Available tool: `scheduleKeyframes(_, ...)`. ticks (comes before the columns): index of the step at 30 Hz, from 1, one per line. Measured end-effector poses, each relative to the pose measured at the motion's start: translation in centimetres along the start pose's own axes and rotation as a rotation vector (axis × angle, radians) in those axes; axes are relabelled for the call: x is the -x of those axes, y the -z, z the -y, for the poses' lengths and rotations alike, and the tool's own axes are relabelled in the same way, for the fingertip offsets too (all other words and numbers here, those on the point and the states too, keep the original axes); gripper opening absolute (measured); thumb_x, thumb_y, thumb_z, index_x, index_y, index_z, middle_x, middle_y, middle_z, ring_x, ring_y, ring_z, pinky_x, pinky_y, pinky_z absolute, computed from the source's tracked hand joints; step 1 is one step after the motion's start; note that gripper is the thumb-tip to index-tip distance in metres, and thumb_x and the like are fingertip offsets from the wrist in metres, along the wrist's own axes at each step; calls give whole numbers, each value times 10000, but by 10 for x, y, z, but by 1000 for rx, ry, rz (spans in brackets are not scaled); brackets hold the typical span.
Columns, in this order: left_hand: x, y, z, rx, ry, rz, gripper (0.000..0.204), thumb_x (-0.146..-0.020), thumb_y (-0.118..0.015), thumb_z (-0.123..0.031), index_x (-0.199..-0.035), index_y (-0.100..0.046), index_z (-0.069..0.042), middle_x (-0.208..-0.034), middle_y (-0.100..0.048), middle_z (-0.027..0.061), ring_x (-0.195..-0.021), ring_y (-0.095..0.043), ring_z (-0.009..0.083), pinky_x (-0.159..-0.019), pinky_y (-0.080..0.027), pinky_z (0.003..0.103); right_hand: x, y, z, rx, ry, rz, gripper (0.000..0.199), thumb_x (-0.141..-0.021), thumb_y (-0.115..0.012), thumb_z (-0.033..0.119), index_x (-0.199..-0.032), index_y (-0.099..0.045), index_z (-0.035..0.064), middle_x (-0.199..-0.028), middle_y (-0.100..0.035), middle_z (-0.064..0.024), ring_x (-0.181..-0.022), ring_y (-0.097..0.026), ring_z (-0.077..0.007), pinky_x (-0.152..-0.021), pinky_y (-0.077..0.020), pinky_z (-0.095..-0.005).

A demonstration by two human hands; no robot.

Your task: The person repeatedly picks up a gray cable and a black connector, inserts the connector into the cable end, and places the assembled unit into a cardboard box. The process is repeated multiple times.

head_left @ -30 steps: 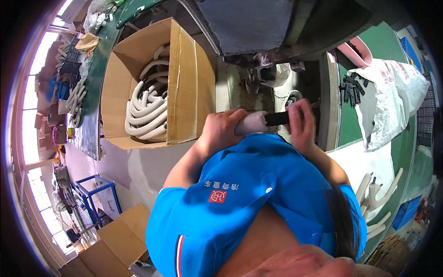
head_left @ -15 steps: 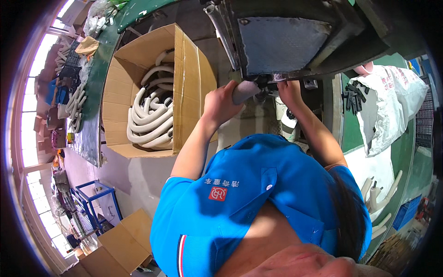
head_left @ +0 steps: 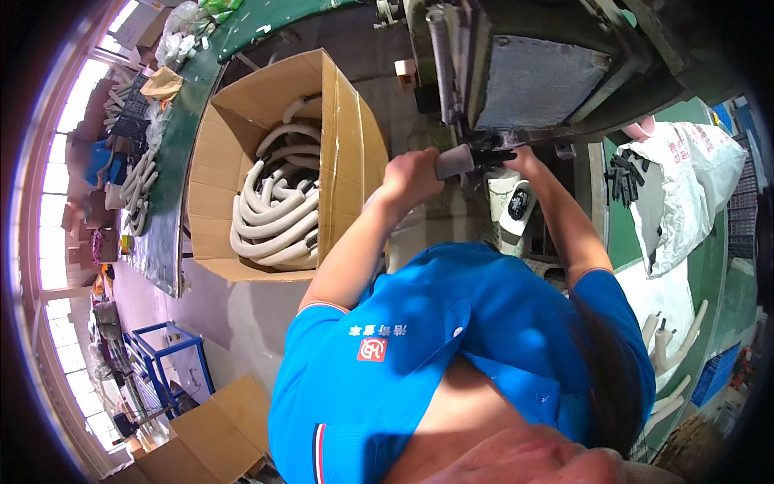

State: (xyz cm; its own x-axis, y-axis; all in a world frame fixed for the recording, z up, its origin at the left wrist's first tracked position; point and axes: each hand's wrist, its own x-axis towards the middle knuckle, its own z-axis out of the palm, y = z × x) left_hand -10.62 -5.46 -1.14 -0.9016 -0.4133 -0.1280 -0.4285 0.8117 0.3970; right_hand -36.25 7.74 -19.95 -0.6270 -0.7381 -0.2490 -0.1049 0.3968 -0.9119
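Observation:
My left hand [head_left: 413, 177] is closed around a beige foam-covered tube [head_left: 455, 162], just below the front edge of a dark metal machine [head_left: 540, 85]. A black piece [head_left: 488, 154] shows at the tube's right end; whether it sits inside the tube I cannot tell. My right hand [head_left: 524, 164] reaches up under the machine's edge beside that black piece. Its fingers look curled, but the machine's shadow partly hides them and what they hold. An open cardboard box [head_left: 352, 153] full of curved foam-covered tubes [head_left: 278, 218] stands to the left of my left arm.
Left is a green workbench [head_left: 176, 121] with more tubes. On the right bench, black parts [head_left: 622, 179] lie beside a white sack [head_left: 693, 173], with pale tubes [head_left: 665, 347] nearer me. A blue metal frame [head_left: 165, 355] and another carton [head_left: 230, 419] stand at lower left.
The whole view has shifted, with the machine now further right. My left hand and the tube now sit left of the machine's corner and slightly below it, and the black piece shows plainly.

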Motion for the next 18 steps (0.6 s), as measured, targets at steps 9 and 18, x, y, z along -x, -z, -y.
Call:
scheduleKeyframes(9, -2, 1, 5, -36, -43, 1, 338, -669, -611, -223, -966, -580, -66, -852, -648, 183, -840, -623, 374, -713, -512, 451, -22, -39, -50, 344, -133, -208, 399, -839, -503, 384, -903, -645, 17, -852, -658, -192, -827, -626, -338, -709, -462, -412)
scheduleKeyframes(18, -1, -4, 5, -6, -62, -11, 357, -679, -620, -237, -995, -581, -74, -867, -649, 184, -842, -624, 367, -721, -507, 460, -5, -29, -38, 334, 23, -368, 384, -845, -511, 376, -905, -654, 25, -826, -665, -152, -774, -633, -285, -676, -454, -374)
